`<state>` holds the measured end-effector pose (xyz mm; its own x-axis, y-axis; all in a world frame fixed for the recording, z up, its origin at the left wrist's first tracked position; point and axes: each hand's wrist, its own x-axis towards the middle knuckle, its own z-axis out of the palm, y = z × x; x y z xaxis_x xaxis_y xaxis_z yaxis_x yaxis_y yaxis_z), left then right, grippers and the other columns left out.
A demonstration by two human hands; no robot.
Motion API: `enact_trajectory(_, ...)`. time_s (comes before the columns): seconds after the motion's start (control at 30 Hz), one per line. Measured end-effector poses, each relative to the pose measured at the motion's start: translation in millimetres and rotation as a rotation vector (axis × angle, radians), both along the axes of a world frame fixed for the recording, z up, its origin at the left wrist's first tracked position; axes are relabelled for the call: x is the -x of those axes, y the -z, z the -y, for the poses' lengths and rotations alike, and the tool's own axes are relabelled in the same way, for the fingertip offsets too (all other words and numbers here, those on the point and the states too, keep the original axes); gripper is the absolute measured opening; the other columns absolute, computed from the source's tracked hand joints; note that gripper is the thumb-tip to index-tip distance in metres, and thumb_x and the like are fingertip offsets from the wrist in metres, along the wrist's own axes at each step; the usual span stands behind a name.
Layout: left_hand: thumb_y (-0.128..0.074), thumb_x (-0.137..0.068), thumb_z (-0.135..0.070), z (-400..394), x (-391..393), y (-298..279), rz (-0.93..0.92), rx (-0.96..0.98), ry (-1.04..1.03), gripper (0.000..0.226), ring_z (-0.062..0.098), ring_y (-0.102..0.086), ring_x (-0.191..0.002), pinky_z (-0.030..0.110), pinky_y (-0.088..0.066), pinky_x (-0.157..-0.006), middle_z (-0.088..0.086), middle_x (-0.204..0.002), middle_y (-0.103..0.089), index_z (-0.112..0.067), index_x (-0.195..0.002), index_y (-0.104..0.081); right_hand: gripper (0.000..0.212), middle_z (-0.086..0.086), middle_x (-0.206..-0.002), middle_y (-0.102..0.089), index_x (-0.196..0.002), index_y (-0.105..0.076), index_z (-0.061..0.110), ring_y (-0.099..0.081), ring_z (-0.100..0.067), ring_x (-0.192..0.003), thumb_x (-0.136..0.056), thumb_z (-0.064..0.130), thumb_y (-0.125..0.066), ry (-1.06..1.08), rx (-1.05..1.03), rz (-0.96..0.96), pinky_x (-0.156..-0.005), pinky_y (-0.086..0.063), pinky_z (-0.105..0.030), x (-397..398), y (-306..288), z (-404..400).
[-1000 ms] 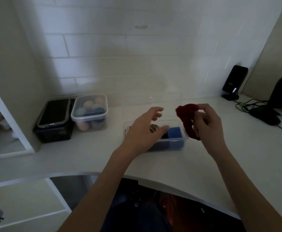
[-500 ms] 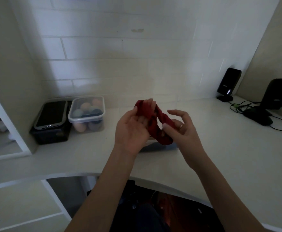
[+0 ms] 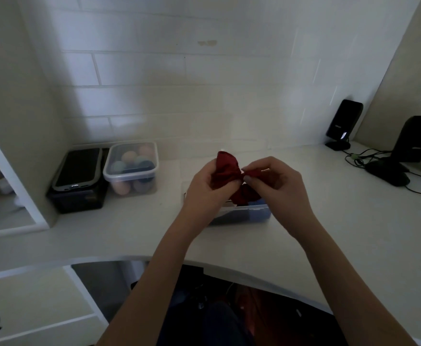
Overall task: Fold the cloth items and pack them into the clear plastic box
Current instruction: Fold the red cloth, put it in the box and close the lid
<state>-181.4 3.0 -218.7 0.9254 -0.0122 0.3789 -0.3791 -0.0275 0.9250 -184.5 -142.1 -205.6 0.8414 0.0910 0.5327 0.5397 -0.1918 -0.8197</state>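
Red cloth (image 3: 225, 171) is bunched in the air just above the clear plastic box (image 3: 239, 214), gripped by both hands so it can be gathered into a fold before dropping in. Left hand (image 3: 205, 189) clutches the bigger wad; right hand (image 3: 277, 181) pinches the other end next to it, thumbs nearly meeting. A tail of cloth hangs down toward the box, likely why it is held right over it. Box sits on the counter (image 3: 341, 233) with blue cloth (image 3: 260, 211) already inside. Left of the box: lidded container of coloured balls (image 3: 132, 168). Far right of the box: black speakers (image 3: 344, 123).
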Motion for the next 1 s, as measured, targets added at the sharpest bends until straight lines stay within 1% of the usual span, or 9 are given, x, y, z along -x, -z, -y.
enact_trajectory(0.07, -0.061, -0.079, 0.002, 1, 1, -2, -0.033, -0.012, 0.057, 0.037, 0.002, -0.063, -0.08, 0.015, -0.053, -0.069, -0.005, -0.089, -0.064, -0.03, -0.096, -0.057, 0.021, 0.001, -0.086, -0.069, -0.083, -0.068, 0.017, -0.067, -0.005, -0.084, -0.079, -0.003, -0.065, -0.021, -0.047, -0.018, -0.075, -0.053, -0.016, -1, -2, -2)
enact_trajectory(0.13, -0.06, -0.073, 0.0, 2, 2, -4, -0.088, 0.007, 0.125, 0.039, 0.006, -0.062, -0.079, 0.016, -0.052, -0.066, -0.001, -0.089, -0.063, -0.027, -0.101, -0.057, 0.021, 0.003, -0.087, -0.067, -0.082, -0.066, 0.018, -0.065, -0.003, -0.086, -0.08, -0.003, -0.064, -0.017, -0.044, -0.024, -0.075, -0.052, -0.016, -2, -1, -4)
enact_trajectory(0.27, -0.056, -0.06, -0.009, 1, -3, -4, -0.208, 0.086, 0.202, 0.054, 0.03, -0.062, -0.1, 0.041, -0.055, -0.086, 0.017, -0.105, -0.064, -0.019, -0.112, -0.058, 0.022, -0.002, -0.101, -0.066, -0.085, -0.058, 0.016, -0.065, -0.011, -0.097, -0.086, -0.005, -0.055, -0.144, -0.077, -0.09, -0.081, -0.055, -0.023, -3, 1, -3)
enact_trajectory(0.37, -0.058, -0.068, -0.004, -1, -7, -1, -0.207, 0.048, 0.132, 0.037, 0.024, -0.063, -0.092, 0.031, -0.055, -0.077, 0.009, -0.096, -0.064, -0.019, -0.103, -0.058, 0.024, -0.008, -0.093, -0.064, -0.083, -0.058, 0.016, -0.065, -0.016, -0.09, -0.086, -0.008, -0.054, -0.096, -0.032, -0.055, -0.08, -0.057, -0.027, -6, 1, 2)
enact_trajectory(0.5, -0.06, -0.081, 0.004, -4, -9, -3, -0.081, -0.001, 0.068, 0.037, 0.014, -0.065, -0.096, 0.025, -0.058, -0.073, 0.003, -0.113, -0.057, -0.02, -0.107, -0.049, 0.024, -0.006, -0.098, -0.061, -0.084, -0.067, 0.018, -0.062, -0.003, -0.08, -0.085, -0.004, -0.058, 0.045, 0.127, -0.005, -0.068, -0.053, -0.012, -13, -1, 6)
enact_trajectory(0.67, -0.063, -0.074, 0.006, -5, -24, -6, 0.196, -0.402, -0.061, 0.036, 0.01, -0.055, -0.103, 0.019, -0.049, -0.091, -0.001, -0.107, -0.054, -0.02, -0.098, -0.061, 0.029, -0.004, -0.108, -0.054, -0.103, -0.07, 0.019, -0.061, -0.009, -0.076, -0.082, 0.001, -0.065, 0.107, 0.406, -0.085, -0.071, -0.051, -0.005, -28, -2, 15)
enact_trajectory(0.73, -0.066, -0.073, 0.004, -4, -29, -7, 0.192, -0.589, -0.046, 0.034, 0.013, -0.054, -0.102, 0.015, -0.045, -0.092, 0.002, -0.108, -0.057, -0.017, -0.101, -0.066, 0.034, -0.003, -0.114, -0.051, -0.109, -0.068, 0.018, -0.059, -0.012, -0.074, -0.079, 0.002, -0.068, 0.116, 0.538, -0.127, -0.067, -0.048, -0.003, -34, -2, 18)
enact_trajectory(0.87, -0.064, -0.073, 0.005, 0, -33, -11, 0.059, -0.799, 0.025, 0.037, 0.021, -0.06, -0.104, 0.028, -0.049, -0.093, 0.009, -0.113, -0.064, -0.011, -0.107, -0.067, 0.046, -0.005, -0.121, -0.051, -0.119, -0.064, 0.015, -0.055, -0.01, -0.071, -0.075, 0.001, -0.07, 0.063, 0.769, -0.199, -0.063, -0.042, 0.001, -40, 1, 20)
enact_trajectory(1.0, -0.068, -0.073, -0.009, 1, -36, -13, 0.079, -1.028, 0.028, 0.033, 0.022, -0.061, -0.094, 0.035, -0.051, -0.087, 0.007, -0.103, -0.067, -0.014, -0.105, -0.068, 0.044, -0.006, -0.116, -0.055, -0.119, -0.063, 0.02, -0.056, -0.017, -0.086, -0.076, 0.015, -0.072, 0.044, 0.969, -0.205, -0.074, -0.041, -0.013, -44, -3, 22)
